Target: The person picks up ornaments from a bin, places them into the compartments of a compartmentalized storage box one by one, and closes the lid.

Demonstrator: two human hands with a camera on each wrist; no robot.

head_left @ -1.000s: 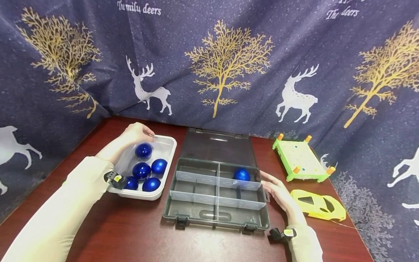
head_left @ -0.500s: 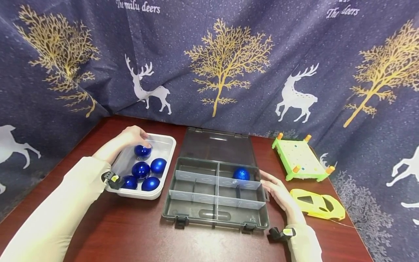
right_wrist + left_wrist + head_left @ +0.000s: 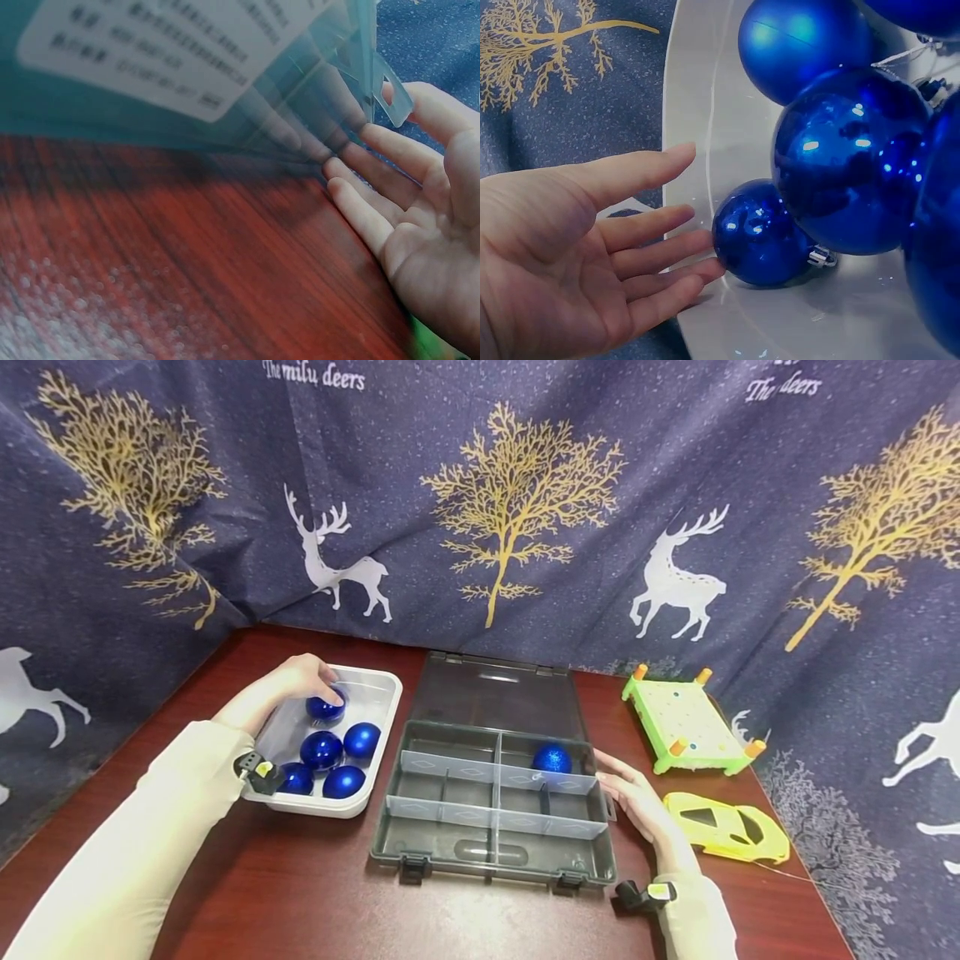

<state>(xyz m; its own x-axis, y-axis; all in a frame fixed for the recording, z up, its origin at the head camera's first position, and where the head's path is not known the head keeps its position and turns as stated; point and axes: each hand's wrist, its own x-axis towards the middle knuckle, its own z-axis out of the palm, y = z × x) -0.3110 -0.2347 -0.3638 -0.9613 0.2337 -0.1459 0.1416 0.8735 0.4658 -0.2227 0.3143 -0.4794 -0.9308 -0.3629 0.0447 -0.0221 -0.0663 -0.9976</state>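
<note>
In the head view my left hand (image 3: pixel 302 677) reaches over the far left rim of a white tray (image 3: pixel 393 697). Below its fingers lies a shiny blue Christmas bauble (image 3: pixel 324 708). The left wrist view has the fingers extended at that bauble (image 3: pixel 759 236), fingertips at its side, and the thumb apart from it. Several other blue baubles (image 3: pixel 321 750) share the tray. My right hand (image 3: pixel 637 802) rests its extended fingers against the right side of a grey see-through compartment box (image 3: pixel 457 843). One glittery blue bauble (image 3: pixel 552 760) sits in that box's far right compartment.
The box's dark lid (image 3: pixel 498 697) lies folded back towards the curtain (image 3: pixel 420 527). Right of the box are an upturned green toy table (image 3: pixel 686 727) with orange feet and a yellow toy car (image 3: pixel 727 828). The reddish-brown table (image 3: pixel 300 893) extends in front.
My left hand has come from the tray's far rim down and inward over the far bauble. My right hand has stayed at the box's side. The view has shifted slightly.
</note>
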